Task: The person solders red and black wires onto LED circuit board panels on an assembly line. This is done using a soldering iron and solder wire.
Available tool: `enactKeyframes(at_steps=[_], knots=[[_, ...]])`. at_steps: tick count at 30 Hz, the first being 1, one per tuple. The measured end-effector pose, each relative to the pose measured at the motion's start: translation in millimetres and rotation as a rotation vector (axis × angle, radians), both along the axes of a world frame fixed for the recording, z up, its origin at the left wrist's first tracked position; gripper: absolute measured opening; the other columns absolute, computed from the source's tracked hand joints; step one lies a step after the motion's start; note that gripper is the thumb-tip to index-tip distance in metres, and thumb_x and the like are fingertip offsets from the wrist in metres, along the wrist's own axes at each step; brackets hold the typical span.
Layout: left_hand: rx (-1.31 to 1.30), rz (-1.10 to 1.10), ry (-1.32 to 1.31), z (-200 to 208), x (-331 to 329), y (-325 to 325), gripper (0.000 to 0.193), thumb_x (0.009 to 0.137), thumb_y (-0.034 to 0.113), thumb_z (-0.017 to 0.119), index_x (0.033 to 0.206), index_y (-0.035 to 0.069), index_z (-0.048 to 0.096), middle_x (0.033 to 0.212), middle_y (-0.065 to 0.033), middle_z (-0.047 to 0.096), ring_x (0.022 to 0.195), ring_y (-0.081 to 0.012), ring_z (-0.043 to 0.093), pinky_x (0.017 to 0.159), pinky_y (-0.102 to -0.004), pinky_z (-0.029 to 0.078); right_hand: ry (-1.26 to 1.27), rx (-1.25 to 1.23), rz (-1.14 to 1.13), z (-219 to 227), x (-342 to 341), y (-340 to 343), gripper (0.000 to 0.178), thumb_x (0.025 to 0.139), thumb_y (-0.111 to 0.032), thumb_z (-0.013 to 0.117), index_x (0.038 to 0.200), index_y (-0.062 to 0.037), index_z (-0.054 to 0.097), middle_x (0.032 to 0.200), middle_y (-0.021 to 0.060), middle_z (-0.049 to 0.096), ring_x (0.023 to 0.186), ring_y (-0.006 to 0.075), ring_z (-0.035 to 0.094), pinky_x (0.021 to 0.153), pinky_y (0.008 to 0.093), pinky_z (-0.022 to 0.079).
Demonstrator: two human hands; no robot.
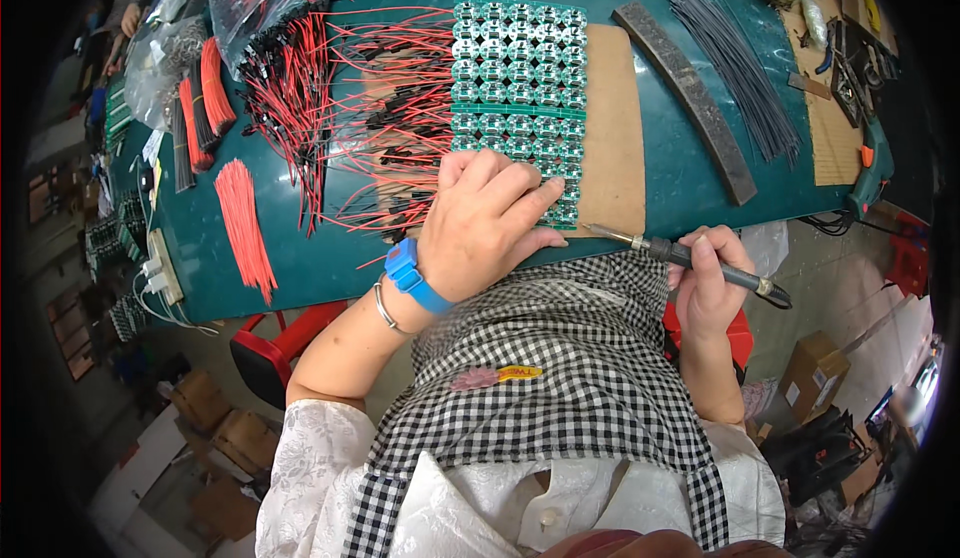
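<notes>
A panel of small green circuit boards (519,78) lies on a brown cardboard sheet (613,128), with red and black wires (395,108) fanning out from its left side. Over the panel's near end rests my left hand (485,208), its fingers bent and thumb and forefinger apart; what lies beneath the fingers is hidden. My right hand (712,278) grips a soldering iron (664,250) by its dark handle. The iron's metal tip points left, just right of the panel's near corner and apart from my left hand.
On the green table, a large bunch of red and black wires (292,98) spills from a plastic bag (265,3). Red wires (243,228) lie nearer. A dark bar (690,103) and grey wires (735,78) lie right. A green-handled tool (873,168) hangs at the right edge; a power strip (162,266) sits left.
</notes>
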State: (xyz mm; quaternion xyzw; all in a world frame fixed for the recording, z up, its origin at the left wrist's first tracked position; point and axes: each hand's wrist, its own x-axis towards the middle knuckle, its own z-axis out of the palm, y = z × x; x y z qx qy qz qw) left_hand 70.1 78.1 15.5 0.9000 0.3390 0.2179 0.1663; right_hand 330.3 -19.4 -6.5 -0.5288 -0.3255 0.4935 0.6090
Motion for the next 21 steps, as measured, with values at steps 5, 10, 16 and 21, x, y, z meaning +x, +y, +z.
enactKeyframes(at_steps=[5, 10, 16, 21], knots=[[-0.009, 0.002, 0.002, 1.3, 0.3, -0.2, 0.060, 0.064, 0.031, 0.085, 0.118, 0.012, 0.068, 0.099, 0.0006, 0.061, 0.089, -0.0199, 0.056, 0.084, -0.0401, 0.038, 0.007, -0.010, -0.014, 3.0, -0.7, 2.1, 0.016, 0.096, -0.009, 0.064, 0.087, 0.0041, 0.062, 0.072, 0.0097, 0.063, 0.052, 0.0122, 0.056, 0.047, 0.0241, 0.045], [-0.017, 0.007, -0.002, 0.4, 0.6, -1.1, 0.060, 0.063, 0.031, 0.086, 0.117, 0.012, 0.068, 0.099, 0.0006, 0.061, 0.090, -0.0199, 0.056, 0.084, -0.0401, 0.038, -0.022, -0.022, -0.015, 2.7, 0.4, 4.5, 0.016, 0.096, -0.009, 0.064, 0.088, 0.0038, 0.062, 0.074, 0.0103, 0.064, 0.052, 0.0124, 0.056, 0.048, 0.0241, 0.045], [-0.031, 0.011, -0.015, 2.2, 1.1, -0.8, 0.060, 0.063, 0.030, 0.085, 0.117, 0.011, 0.068, 0.099, 0.0007, 0.061, 0.090, -0.0200, 0.056, 0.084, -0.0397, 0.038, -0.012, -0.013, -0.015, 7.3, 1.8, 6.7, 0.015, 0.096, -0.008, 0.063, 0.086, 0.0028, 0.061, 0.072, 0.0092, 0.062, 0.052, 0.0116, 0.055, 0.048, 0.0239, 0.045], [-0.030, 0.010, -0.006, 0.5, 0.2, -0.6, 0.059, 0.064, 0.031, 0.085, 0.117, 0.012, 0.069, 0.098, 0.0008, 0.060, 0.089, -0.0200, 0.056, 0.084, -0.0399, 0.038, -0.049, 0.008, 0.043, 7.3, 1.5, 4.7, 0.015, 0.096, -0.006, 0.062, 0.084, 0.0018, 0.060, 0.072, 0.0091, 0.062, 0.052, 0.0106, 0.054, 0.047, 0.0236, 0.043]])
